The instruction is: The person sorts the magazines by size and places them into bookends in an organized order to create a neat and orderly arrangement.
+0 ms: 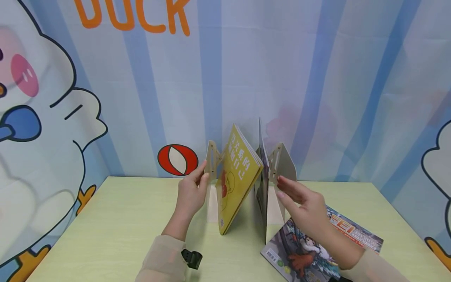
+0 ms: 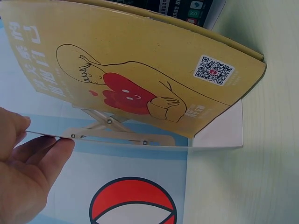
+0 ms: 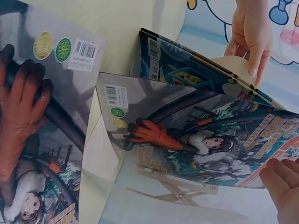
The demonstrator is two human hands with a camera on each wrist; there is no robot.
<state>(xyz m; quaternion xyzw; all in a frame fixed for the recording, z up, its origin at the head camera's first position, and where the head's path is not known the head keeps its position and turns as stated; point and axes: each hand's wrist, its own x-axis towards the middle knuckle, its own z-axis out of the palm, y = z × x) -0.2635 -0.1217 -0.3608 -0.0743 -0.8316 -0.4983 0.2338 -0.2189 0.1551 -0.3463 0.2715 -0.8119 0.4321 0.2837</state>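
A cream folding bookend (image 1: 213,203) with two upright end plates and crossed metal links stands on the table. My left hand (image 1: 192,192) pinches the edge of its left plate (image 2: 163,145) between thumb and fingers. Between the plates leans a yellow book (image 1: 239,176), tilted to the right at its top. A thin comic magazine (image 3: 196,135) stands nearly upright farther right. My right hand (image 1: 306,205) is beside the right plate (image 1: 287,164), fingers extended toward it and holding nothing. In the right wrist view its fingertips (image 3: 275,175) overlap the standing magazine's top corner.
A second comic magazine (image 1: 299,254) lies flat on the table (image 1: 141,219), partly under my right forearm. Behind the table hangs a striped blue curtain (image 1: 239,78) with cartoon ducks. A black wrist strap (image 1: 192,258) is on my left sleeve.
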